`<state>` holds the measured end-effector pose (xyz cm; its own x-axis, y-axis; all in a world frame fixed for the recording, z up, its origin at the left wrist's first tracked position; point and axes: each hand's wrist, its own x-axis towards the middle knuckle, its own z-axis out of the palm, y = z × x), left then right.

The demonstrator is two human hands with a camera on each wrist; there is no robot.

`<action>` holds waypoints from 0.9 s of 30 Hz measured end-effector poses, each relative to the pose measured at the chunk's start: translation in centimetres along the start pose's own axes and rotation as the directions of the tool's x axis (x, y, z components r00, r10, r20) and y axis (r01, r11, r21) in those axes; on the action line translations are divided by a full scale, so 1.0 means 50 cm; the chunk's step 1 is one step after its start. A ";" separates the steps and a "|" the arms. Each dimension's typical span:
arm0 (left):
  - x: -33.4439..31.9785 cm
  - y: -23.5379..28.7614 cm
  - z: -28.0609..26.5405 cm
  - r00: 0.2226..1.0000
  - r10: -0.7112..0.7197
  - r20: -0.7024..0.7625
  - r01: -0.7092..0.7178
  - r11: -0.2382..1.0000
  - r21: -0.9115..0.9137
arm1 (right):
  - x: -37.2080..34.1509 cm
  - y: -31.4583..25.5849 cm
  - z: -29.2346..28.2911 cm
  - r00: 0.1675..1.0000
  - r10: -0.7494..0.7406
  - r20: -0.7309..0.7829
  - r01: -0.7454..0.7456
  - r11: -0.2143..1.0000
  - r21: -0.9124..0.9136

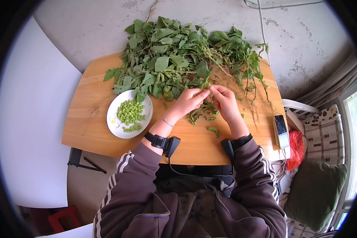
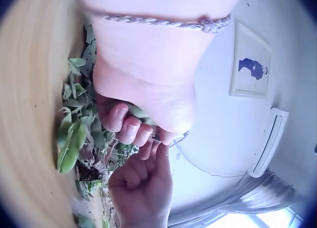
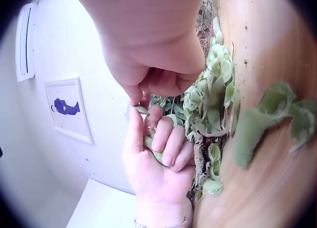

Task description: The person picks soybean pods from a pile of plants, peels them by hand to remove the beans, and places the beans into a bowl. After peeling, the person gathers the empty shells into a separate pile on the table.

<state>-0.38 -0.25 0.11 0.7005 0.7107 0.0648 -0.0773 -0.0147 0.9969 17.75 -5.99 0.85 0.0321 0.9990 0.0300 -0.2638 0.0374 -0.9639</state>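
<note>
Left hand (image 1: 192, 101) has fingers curled round a green pod (image 3: 159, 156); its thumb and the right hand (image 1: 226, 104) pinch a smaller pod (image 3: 141, 109) between them. Plate (image 1: 113, 129) of shelled beans (image 1: 130, 112) sits left on the tabletop (image 1: 176, 148), leafy stalks (image 1: 158, 59) piled just beyond the hands.

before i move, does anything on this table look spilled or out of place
Yes, mostly mess: brown dirt is scattered over the table around the plants' roots, and a green shell lies loose on the bare wood, off the plate. Leaves also overhang the plate's far rim, close to the beans.
</note>
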 end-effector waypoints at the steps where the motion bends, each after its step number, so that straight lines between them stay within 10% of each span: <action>1: 0.004 -0.002 0.005 0.996 0.034 -0.079 -0.025 0.993 0.114 | -0.002 -0.003 0.002 1.000 0.000 -0.007 0.000 1.000 0.014; 9: -0.007 0.020 0.001 0.966 0.002 -0.259 -0.048 0.984 -0.174 | 0.007 0.009 -0.008 0.999 0.042 0.020 -0.041 0.998 -0.040; 27: -0.009 0.014 -0.023 0.994 -0.098 -0.043 0.081 0.955 -0.287 | 0.001 -0.024 -0.032 0.992 0.114 0.059 -0.095 0.961 -0.258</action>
<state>-1.56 0.25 0.74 0.6736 0.7383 -0.0348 -0.2201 0.2453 0.9441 19.61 -6.02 1.60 -0.0549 0.9964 -0.0646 -0.0076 -0.0651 -0.9979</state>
